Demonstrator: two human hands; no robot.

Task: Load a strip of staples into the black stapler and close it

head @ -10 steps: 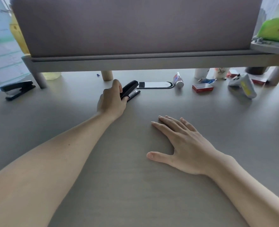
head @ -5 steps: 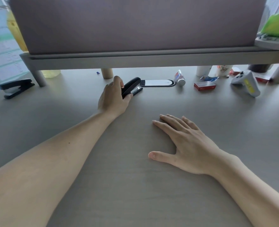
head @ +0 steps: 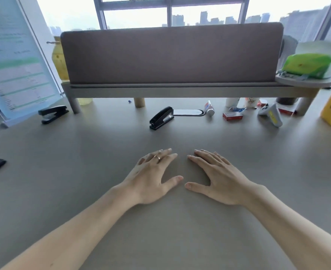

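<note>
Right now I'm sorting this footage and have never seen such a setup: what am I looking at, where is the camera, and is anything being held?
There is no machine here: a person wears one wide-angle camera on the head, looking forward and down, so the arms enter from the bottom. The left hand, with a ring, and the right hand lie flat, palms down, on the grey desk, holding nothing. Farther back stands a closed black stapler, untouched. A second black stapler sits far left. To the right lie a small tube, a red box and a white game controller. A padded divider stands behind.
</note>
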